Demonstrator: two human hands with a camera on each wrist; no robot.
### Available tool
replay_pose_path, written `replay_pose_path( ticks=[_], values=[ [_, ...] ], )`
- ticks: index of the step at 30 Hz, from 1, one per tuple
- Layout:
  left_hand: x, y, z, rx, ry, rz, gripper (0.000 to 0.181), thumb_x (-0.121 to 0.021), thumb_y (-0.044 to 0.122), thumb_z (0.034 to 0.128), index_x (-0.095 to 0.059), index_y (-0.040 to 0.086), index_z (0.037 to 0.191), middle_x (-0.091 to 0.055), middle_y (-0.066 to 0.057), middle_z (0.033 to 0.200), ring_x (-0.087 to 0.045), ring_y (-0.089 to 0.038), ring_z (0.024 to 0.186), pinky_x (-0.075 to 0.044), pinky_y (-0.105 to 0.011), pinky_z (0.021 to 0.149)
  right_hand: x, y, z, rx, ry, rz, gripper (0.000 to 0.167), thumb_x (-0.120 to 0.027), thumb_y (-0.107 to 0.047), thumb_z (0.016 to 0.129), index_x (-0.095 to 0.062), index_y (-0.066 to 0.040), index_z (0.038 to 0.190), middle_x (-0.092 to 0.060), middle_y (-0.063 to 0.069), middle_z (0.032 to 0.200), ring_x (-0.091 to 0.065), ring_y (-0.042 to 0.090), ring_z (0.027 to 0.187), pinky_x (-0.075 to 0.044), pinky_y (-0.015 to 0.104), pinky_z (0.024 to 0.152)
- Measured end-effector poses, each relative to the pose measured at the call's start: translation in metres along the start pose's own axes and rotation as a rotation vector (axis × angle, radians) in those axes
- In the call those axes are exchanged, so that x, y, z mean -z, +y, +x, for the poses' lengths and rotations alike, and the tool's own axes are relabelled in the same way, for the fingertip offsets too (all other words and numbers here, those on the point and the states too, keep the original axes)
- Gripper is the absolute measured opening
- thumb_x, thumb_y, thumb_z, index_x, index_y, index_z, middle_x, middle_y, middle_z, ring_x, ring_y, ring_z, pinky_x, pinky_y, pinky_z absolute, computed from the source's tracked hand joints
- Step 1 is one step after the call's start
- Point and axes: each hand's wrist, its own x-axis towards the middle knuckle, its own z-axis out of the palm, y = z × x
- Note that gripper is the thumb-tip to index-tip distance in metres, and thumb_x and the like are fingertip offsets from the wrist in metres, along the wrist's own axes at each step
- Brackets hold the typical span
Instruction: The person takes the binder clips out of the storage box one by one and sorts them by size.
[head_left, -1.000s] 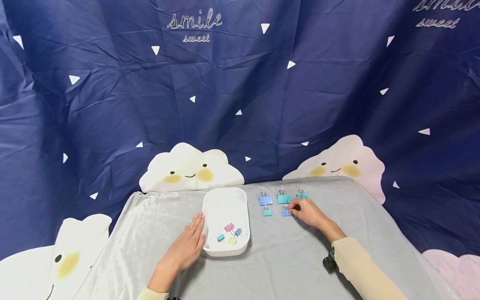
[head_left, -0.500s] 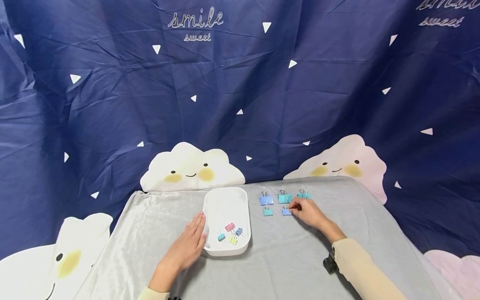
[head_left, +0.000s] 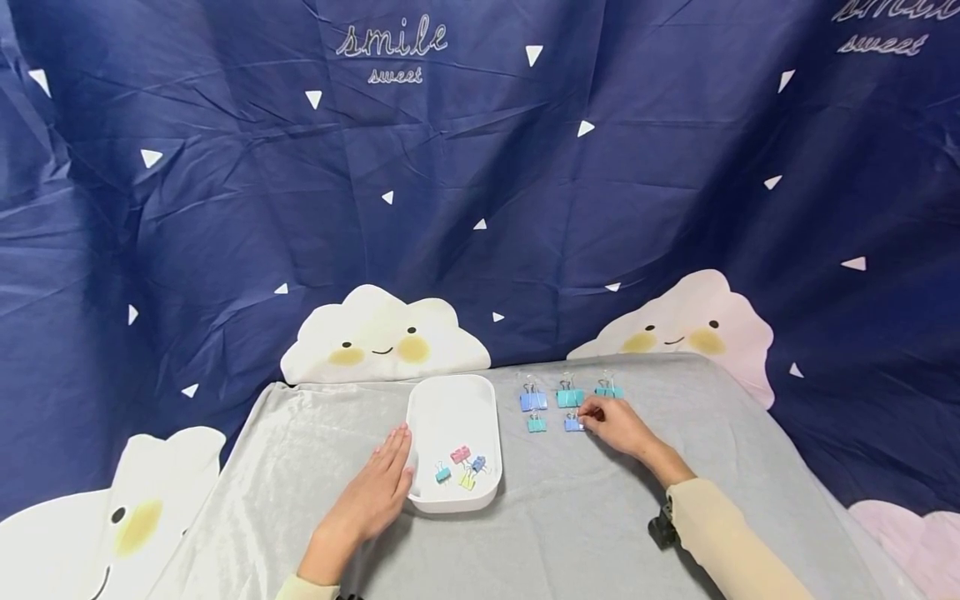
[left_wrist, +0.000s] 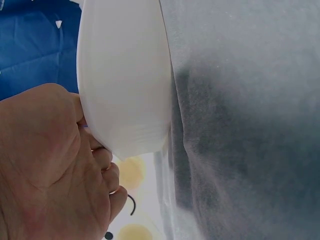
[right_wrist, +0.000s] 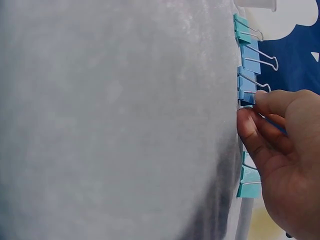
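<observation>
On the grey-draped tabletop [head_left: 525, 542], R hand [head_left: 613, 423], fingers [right_wrist: 245, 121] pinching the sm. blue clip [head_left: 572, 425] right of the sm. teal clip [head_left: 536, 425], hasn't budged this past sec, so it's prob. nr settled; L hand's [head_left: 375, 490] straight against the white box [head_left: 450, 412].

We see four clips [head_left: 461, 455] in the near half of the tray [head_left: 451, 413], the left hand [head_left: 377, 487] against its left side. Right of the tray, on the cloth [head_left: 577, 533], we find a back row of three clips [head_left: 570, 398] and a front row of two [head_left: 537, 425], the right hand [head_left: 617, 424] at the latter's outer clip [head_left: 573, 424].
</observation>
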Motion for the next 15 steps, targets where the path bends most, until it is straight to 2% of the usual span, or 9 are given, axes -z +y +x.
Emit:
replay_pose_path(
  ticks=[6,11,15],
  values=[
    [0.000,-0.001,0.002,0.024,-0.024,0.003,0.060,-0.041,0.025,0.1150,-0.029,-0.003,0.166,-0.027,-0.018,0.176,-0.026,-0.036,0.164,-0.026,-0.055,0.134,0.006,-0.009,0.006,0.003,0.034,-0.031,0.006,-0.074,-0.006,0.099,-0.075,-0.004,0.104,-0.076,0.002,0.092,-0.068,0.009,0.080,-0.059,0.027,0.072],
    [-0.001,-0.002,0.002,0.023,-0.023,0.012,0.059,-0.041,0.025,0.1152,-0.029,-0.002,0.166,-0.027,-0.018,0.176,-0.026,-0.036,0.164,-0.027,-0.055,0.134,0.012,-0.028,0.015,0.077,0.068,-0.063,0.007,-0.075,-0.005,0.096,-0.075,-0.005,0.103,-0.075,0.002,0.094,-0.067,0.008,0.080,-0.060,0.028,0.074],
    [-0.001,-0.002,0.002,0.021,-0.023,0.006,0.059,-0.042,0.025,0.1152,-0.029,-0.002,0.166,-0.027,-0.017,0.176,-0.026,-0.036,0.164,-0.027,-0.055,0.134,0.016,-0.050,0.021,0.137,0.052,-0.081,0.007,-0.075,-0.007,0.097,-0.076,-0.008,0.104,-0.074,-0.001,0.095,-0.066,0.008,0.081,-0.060,0.029,0.074]
  ],
)
